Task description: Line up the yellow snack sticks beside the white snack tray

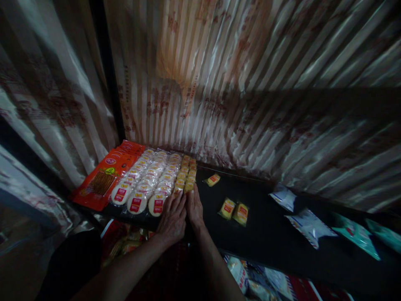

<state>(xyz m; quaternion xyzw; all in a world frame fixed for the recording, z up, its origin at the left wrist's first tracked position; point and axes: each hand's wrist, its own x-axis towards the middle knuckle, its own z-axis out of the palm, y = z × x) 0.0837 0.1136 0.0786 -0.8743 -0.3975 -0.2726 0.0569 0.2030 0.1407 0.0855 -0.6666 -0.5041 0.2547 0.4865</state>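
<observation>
My left hand (173, 215) and my right hand (194, 207) are side by side at the front of two rows of small yellow snack packets (189, 173). The left hand's fingers are stretched out and slightly apart, their tips at the nearest packets. My right hand has its fingers extended along the right side of the same rows. The dim light hides exactly what the fingertips touch. Left of the yellow packets, rows of round white crackers in clear wrappers (136, 202) overlap one another. Orange snack bags (108, 175) lie at the far left.
On the black shelf (206, 225), a loose yellow packet (213, 179) lies behind two others. White bags (310, 225) and teal bags (357, 234) lie farther right. Crinkled printed sheeting (225, 83) hangs behind. More bagged snacks (238, 271) are below the front edge.
</observation>
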